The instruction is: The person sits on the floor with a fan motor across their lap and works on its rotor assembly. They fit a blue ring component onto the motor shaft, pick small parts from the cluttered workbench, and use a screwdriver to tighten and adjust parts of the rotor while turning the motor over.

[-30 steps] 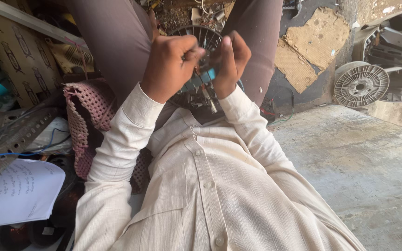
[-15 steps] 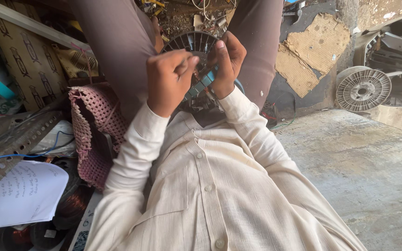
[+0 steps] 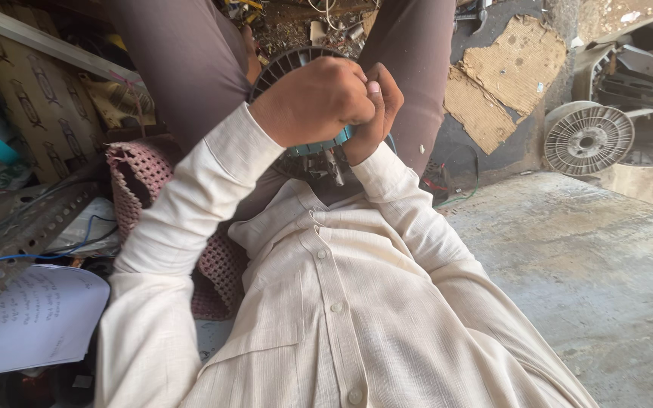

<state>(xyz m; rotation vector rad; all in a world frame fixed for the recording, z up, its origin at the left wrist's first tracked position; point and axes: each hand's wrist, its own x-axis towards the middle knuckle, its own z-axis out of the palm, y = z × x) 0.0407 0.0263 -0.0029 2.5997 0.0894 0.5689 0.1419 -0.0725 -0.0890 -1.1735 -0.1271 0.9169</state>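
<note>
Both my hands meet in front of my chest, between my knees in brown trousers. My left hand point(image 3: 311, 102) is closed in a fist over a dark round ribbed motor part point(image 3: 285, 64), of which only the upper left rim shows. My right hand point(image 3: 378, 113) presses against the left one from the right, fingers curled on the same part. A small teal piece point(image 3: 319, 149) and some dark metal bits stick out under the hands. What the fingertips pinch is hidden.
A grey finned metal disc point(image 3: 587, 140) leans at the far right beside torn cardboard pieces point(image 3: 504, 72). A concrete slab point(image 3: 591, 257) lies to my right. On my left are a pink woven mat point(image 3: 134, 177), a perforated metal bar point(image 3: 17, 242), blue wire and a handwritten paper sheet point(image 3: 32, 317).
My hands have closed in on each other; the left hand has slid right over the ribbed part, which is now mostly covered. The view has shifted slightly.
</note>
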